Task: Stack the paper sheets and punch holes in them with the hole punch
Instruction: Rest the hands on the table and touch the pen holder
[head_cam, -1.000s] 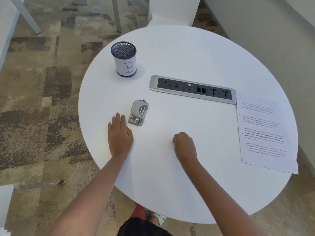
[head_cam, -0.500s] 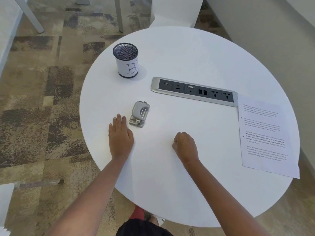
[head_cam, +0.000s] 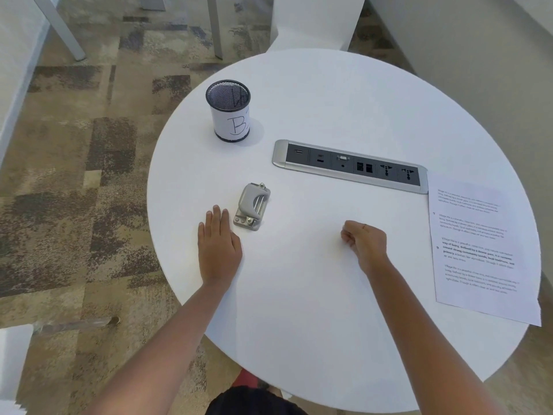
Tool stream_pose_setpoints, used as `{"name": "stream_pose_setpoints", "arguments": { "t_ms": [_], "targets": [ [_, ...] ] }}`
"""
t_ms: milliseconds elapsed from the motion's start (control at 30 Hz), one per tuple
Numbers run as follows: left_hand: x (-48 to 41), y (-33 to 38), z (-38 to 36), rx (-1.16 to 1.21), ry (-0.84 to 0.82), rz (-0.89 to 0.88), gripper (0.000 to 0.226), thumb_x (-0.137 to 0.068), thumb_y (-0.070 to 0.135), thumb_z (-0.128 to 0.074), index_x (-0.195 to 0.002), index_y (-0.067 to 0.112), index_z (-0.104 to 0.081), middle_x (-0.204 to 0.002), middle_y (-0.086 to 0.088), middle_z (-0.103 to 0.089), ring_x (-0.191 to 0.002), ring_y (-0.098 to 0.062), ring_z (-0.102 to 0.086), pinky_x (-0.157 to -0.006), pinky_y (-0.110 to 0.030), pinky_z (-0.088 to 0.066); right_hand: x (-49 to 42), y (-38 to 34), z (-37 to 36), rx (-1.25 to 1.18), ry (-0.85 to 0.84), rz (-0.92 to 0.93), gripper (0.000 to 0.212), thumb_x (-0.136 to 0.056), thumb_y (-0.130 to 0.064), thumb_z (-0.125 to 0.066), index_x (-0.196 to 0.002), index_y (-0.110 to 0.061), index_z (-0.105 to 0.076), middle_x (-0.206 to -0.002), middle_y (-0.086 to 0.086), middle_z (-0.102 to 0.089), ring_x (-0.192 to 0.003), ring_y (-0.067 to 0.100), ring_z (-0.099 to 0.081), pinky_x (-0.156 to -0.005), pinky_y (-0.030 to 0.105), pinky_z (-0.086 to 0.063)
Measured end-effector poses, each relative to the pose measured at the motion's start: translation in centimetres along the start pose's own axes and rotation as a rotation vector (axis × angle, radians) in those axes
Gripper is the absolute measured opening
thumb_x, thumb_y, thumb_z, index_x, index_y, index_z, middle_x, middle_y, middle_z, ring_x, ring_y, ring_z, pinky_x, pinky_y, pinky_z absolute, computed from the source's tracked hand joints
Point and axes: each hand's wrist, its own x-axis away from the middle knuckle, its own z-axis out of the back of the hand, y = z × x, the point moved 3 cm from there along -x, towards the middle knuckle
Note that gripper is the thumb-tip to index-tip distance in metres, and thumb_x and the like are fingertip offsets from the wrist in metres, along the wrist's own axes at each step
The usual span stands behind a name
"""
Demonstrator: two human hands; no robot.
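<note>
Printed paper sheets (head_cam: 478, 247) lie at the right edge of the round white table (head_cam: 314, 295), one corner hanging past the rim. A small grey hole punch (head_cam: 252, 206) sits left of centre. My left hand (head_cam: 217, 247) rests flat on the table, palm down and empty, its fingertips just left of the punch without touching it. My right hand (head_cam: 363, 242) is curled into a loose fist near the table's middle, holding nothing, well left of the sheets.
A black mesh pen cup (head_cam: 229, 110) with a white label marked "B" stands at the back left. A silver power and data socket strip (head_cam: 350, 166) is set into the table beyond my hands. A wall runs along the right; patterned carpet lies to the left.
My right hand has shifted slightly to the right, toward the sheets. The left hand, punch and paper stay where they were.
</note>
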Motion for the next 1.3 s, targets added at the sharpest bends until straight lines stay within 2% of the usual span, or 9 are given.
{"name": "stream_pose_setpoints", "arguments": {
  "t_ms": [200,500,733,800,867,1000,1067,1167,1300],
  "targets": [
    [-2.2,-0.9,0.7,-0.017,-0.08,-0.139,0.047,-0.085,0.006,-0.036,-0.13,-0.004,-0.045,-0.142,-0.024,-0.041,-0.132,-0.039,-0.038,-0.11,-0.052,-0.028,-0.4,-2.4,-2.3,-0.332,-0.093,-0.106,0.021,-0.081,0.007,-0.058,-0.064,-0.005,-0.054,-0.067,0.008,-0.046,-0.065,0.014,-0.048,-0.055,0.012,-0.055],
    [-6.1,-1.7,0.8,-0.046,-0.125,-0.151,0.051,-0.084,0.009,-0.033,-0.134,-0.002,-0.041,-0.145,-0.021,-0.038,-0.135,-0.035,-0.035,-0.112,-0.05,-0.026,-0.8,-8.3,-9.5,-0.359,-0.274,-0.023,0.021,-0.08,0.008,-0.055,-0.069,-0.009,-0.051,-0.067,0.008,-0.042,-0.064,0.014,-0.043,-0.054,0.012,-0.051],
    [-8.8,-2.1,0.6,-0.045,-0.118,-0.162,0.05,-0.084,0.008,-0.037,-0.133,0.0,-0.044,-0.143,-0.018,-0.042,-0.132,-0.034,-0.04,-0.11,-0.049,-0.03,-1.4,-13.6,-16.2,-0.199,-0.383,0.152,0.036,-0.078,0.01,-0.055,-0.05,-0.012,-0.052,-0.056,0.003,-0.041,-0.053,0.01,-0.042,-0.053,0.012,-0.049],
    [-9.4,-2.2,0.6,-0.044,-0.121,-0.162,0.05,-0.084,0.009,-0.037,-0.133,0.001,-0.044,-0.143,-0.017,-0.043,-0.133,-0.033,-0.04,-0.11,-0.049,-0.03,-1.4,-15.1,-17.9,-0.093,-0.379,0.246,0.03,-0.076,0.01,-0.054,-0.055,-0.01,-0.048,-0.061,0.003,-0.036,-0.059,0.015,-0.036,-0.06,0.018,-0.046],
    [-9.8,-2.4,0.5,-0.044,-0.128,-0.161,0.051,-0.084,0.01,-0.036,-0.133,0.002,-0.043,-0.144,-0.016,-0.042,-0.133,-0.032,-0.039,-0.111,-0.048,-0.028,-1.6,-16.7,-19.5,0.024,-0.361,0.342,0.039,-0.072,0.009,-0.052,-0.045,-0.018,-0.042,-0.051,-0.001,-0.033,-0.056,0.017,-0.029,-0.061,0.027,-0.033],
    [-10.8,-2.4,0.6,-0.051,-0.135,-0.158,0.057,-0.084,0.018,-0.021,-0.134,0.003,-0.043,-0.144,-0.014,-0.043,-0.133,-0.03,-0.04,-0.112,-0.046,-0.028,-2.3,-19.8,-22.2,0.237,-0.3,0.487,0.05,-0.067,0.006,-0.05,-0.029,-0.022,-0.036,-0.026,-0.012,-0.032,-0.035,0.002,-0.032,-0.044,0.01,-0.027],
    [-10.9,-2.4,0.5,-0.049,-0.134,-0.156,0.059,-0.083,0.02,-0.019,-0.134,0.004,-0.043,-0.144,-0.014,-0.043,-0.133,-0.029,-0.04,-0.112,-0.046,-0.027,-2.5,-21.1,-23.2,0.34,-0.251,0.57,0.038,-0.068,0.006,-0.05,-0.039,-0.017,-0.051,-0.041,-0.011,-0.049,-0.047,0.003,-0.044,-0.046,0.01,-0.035],
    [-10.9,-2.4,0.5,-0.04,-0.133,-0.155,0.057,-0.084,0.02,-0.021,-0.134,0.004,-0.043,-0.144,-0.013,-0.043,-0.133,-0.029,-0.04,-0.112,-0.046,-0.028,-2.8,-22.1,-24.4,0.47,-0.228,0.66,0.02,-0.07,0.011,-0.048,-0.073,0.01,-0.068,-0.078,0.021,-0.07,-0.069,0.016,-0.052,-0.065,0.038,-0.051],
    [-11.0,-2.4,0.5,-0.046,-0.136,-0.154,0.058,-0.083,0.02,-0.02,-0.133,0.003,-0.044,-0.142,-0.014,-0.045,-0.132,-0.03,-0.042,-0.11,-0.048,-0.029,-2.9,-22.5,-24.8,0.565,-0.202,0.776,0.021,-0.073,0.009,-0.053,-0.08,0.003,-0.071,-0.091,0.015,-0.072,-0.079,0.023,-0.062,-0.079,0.034,-0.052]
  ]
}}
